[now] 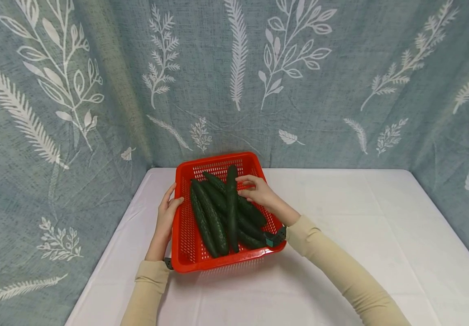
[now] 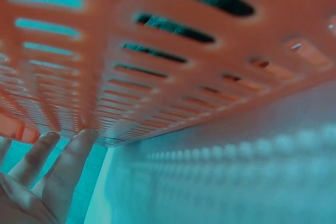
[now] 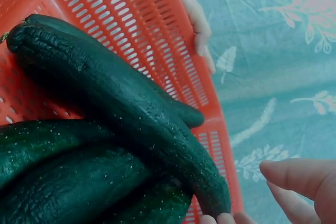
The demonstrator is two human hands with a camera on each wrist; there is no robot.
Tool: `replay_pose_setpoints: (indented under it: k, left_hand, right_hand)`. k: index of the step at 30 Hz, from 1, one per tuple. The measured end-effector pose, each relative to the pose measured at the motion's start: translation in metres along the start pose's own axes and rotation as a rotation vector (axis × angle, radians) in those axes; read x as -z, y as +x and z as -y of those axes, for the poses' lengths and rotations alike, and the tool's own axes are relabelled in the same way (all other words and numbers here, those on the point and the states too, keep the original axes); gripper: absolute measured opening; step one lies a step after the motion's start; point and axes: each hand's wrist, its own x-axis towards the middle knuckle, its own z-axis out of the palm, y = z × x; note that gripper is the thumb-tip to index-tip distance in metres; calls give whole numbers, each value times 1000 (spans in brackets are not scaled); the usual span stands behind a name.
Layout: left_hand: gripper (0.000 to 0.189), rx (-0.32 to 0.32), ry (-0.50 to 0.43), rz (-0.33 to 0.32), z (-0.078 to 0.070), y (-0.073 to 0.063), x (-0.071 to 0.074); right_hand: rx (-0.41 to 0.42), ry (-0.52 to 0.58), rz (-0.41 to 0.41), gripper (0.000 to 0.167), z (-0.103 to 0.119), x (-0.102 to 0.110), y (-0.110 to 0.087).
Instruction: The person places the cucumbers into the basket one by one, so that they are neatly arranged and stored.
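Note:
A red plastic basket (image 1: 178, 253) with slotted walls holds several dark green cucumbers (image 1: 216, 226). At its left side, my left hand (image 1: 168, 210) grips the rim, the thumb over the edge and the fingers against the outer wall. The left wrist view shows those fingers (image 2: 68, 166) by the slotted outside. One cucumber (image 1: 232, 208) lies across the top of the pile, pointing away from me. My right hand (image 1: 259, 192) is over the basket beside this cucumber's far half. In the right wrist view, fingertips (image 3: 223, 217) touch its end, while the thumb (image 3: 291, 174) stands apart.
The basket is over a table with a white cloth (image 1: 340, 217), its near side tilted and casting a shadow below. Behind and at both sides hangs a grey-green curtain (image 1: 218, 81) with white leaf patterns. Table surface extends to the right of the basket.

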Motion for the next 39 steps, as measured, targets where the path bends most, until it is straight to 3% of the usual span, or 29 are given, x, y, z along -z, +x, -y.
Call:
replay_pose_setpoints:
  k: [5, 9, 13, 29, 39]
  left_hand:
    - [54, 22, 26, 15, -7, -3, 1]
    - [54, 2, 101, 27, -1, 3, 5]
    - [56, -22, 167, 56, -5, 4, 8]
    - [63, -107, 542, 207, -27, 12, 24]
    - [59, -235, 743, 278, -46, 23, 26]
  right_hand:
    - [20, -14, -10, 44, -1, 5, -2]
    - [26, -2, -18, 44, 1, 12, -3]
    - [35, -19, -17, 44, 5, 18, -5]
    - [80, -89, -27, 43, -1, 52, -15]
    - [25, -164, -90, 42, -9, 81, -23]
